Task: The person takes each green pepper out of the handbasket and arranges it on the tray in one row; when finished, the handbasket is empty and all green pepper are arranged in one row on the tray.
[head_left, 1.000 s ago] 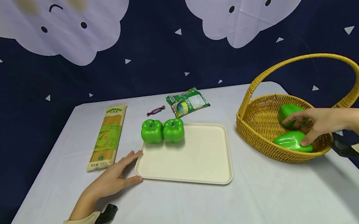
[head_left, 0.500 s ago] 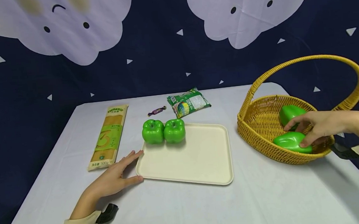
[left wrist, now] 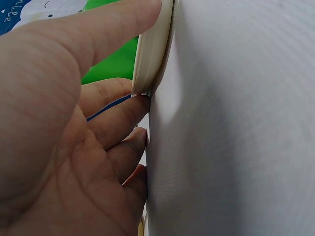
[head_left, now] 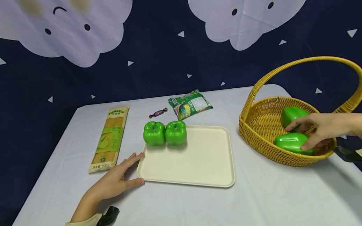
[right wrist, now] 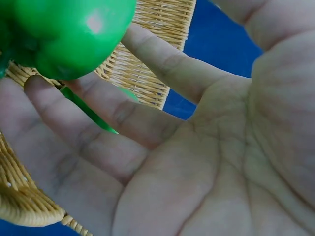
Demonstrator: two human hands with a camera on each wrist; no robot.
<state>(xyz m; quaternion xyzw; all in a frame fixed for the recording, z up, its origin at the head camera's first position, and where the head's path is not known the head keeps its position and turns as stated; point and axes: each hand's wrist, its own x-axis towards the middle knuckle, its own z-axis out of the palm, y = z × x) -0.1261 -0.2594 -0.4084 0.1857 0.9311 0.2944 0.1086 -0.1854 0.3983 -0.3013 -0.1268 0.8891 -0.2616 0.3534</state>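
At the frame's lower right, 1 glossy, green, oblong pepper (head_left: 289,142) lies left to right, below-left of the nearer right hand (head_left: 328,125), fingers apart.

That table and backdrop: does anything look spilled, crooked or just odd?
Nothing looks spilled. The tray sits slightly skewed to the table's far edge, and the backdrop's cloud faces are upside down, mouths above eyes.

Head view looks forward-down — 2 wrist views face the hands (left wrist: 74,135) up close — head and right share the basket (head_left: 265,149).
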